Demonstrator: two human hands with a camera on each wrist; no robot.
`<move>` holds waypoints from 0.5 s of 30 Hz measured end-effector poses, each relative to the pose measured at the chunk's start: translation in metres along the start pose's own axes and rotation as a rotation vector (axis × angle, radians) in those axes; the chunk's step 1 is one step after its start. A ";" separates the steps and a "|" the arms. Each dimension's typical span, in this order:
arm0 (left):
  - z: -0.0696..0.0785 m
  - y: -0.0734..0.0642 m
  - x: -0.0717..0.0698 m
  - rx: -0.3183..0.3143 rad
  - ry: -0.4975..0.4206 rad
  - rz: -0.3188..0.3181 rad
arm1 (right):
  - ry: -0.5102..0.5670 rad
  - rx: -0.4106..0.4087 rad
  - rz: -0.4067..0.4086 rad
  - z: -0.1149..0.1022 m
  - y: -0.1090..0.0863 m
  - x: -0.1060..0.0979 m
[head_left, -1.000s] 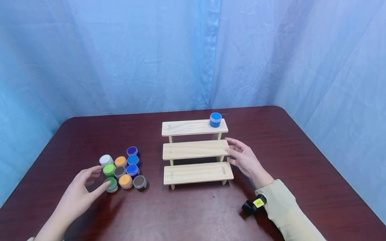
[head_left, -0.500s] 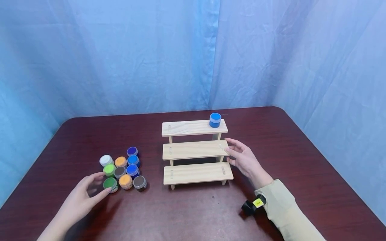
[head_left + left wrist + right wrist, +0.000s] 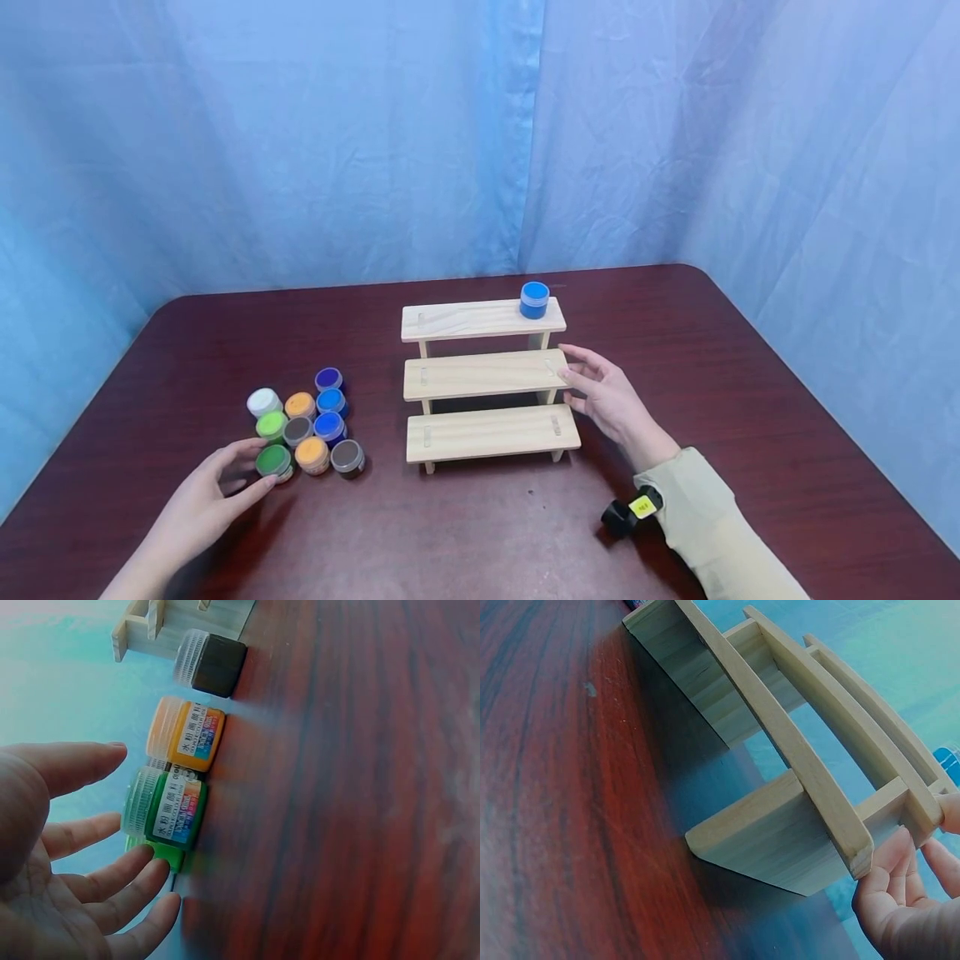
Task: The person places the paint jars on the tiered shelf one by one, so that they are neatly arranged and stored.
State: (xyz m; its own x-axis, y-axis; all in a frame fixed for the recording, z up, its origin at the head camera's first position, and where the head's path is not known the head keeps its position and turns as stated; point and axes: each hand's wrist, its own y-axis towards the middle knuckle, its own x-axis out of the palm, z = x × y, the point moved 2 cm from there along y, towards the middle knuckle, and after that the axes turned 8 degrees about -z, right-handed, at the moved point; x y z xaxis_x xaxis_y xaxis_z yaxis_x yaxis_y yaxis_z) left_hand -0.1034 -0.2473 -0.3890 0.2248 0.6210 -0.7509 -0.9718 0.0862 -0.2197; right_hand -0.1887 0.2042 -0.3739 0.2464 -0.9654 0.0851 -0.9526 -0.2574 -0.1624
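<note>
My left hand [image 3: 198,500] is at the near left corner of a cluster of paint jars, thumb and fingers spread on either side of a dark green paint jar [image 3: 274,461]. In the left wrist view the spread fingers lie before that jar [image 3: 176,808], with a gap between thumb and fingers. My right hand [image 3: 609,400] holds the right end of the middle step of a three-step wooden display stand [image 3: 487,375]. Its thumb lies over the board and its fingers curl below, beside the stand's side panel in the right wrist view. A blue paint jar [image 3: 534,302] stands on the top step's right end.
Around the green jar stand a light green jar [image 3: 272,425], a white jar [image 3: 264,402], orange jars [image 3: 312,455], dark brown jars [image 3: 348,457] and several blue or purple jars [image 3: 331,427]. Blue curtains [image 3: 360,150] hang behind the dark red table [image 3: 465,542].
My left hand has shifted slightly toward me, from over the green jars to around the dark green one, which moved a little left. My right hand stays on the stand.
</note>
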 end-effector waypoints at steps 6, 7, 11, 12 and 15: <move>-0.001 0.001 0.002 0.019 -0.011 0.000 | -0.011 0.002 -0.001 0.001 -0.001 0.000; -0.001 0.001 0.002 0.021 -0.012 0.001 | -0.011 0.002 0.001 0.001 -0.001 0.001; -0.001 0.001 0.004 0.021 -0.006 0.006 | -0.016 0.008 0.011 0.004 0.000 0.000; -0.001 0.001 0.004 0.021 -0.004 0.007 | -0.018 0.009 0.013 0.004 0.000 0.000; -0.002 0.002 0.005 0.031 -0.005 0.012 | -0.020 0.010 0.016 0.005 0.001 0.000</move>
State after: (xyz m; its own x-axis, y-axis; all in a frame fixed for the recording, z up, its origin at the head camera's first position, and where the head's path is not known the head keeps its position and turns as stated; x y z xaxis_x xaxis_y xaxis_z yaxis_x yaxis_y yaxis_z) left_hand -0.1042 -0.2461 -0.3943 0.2129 0.6259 -0.7503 -0.9761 0.1026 -0.1914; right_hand -0.1886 0.2042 -0.3793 0.2350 -0.9699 0.0629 -0.9544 -0.2426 -0.1738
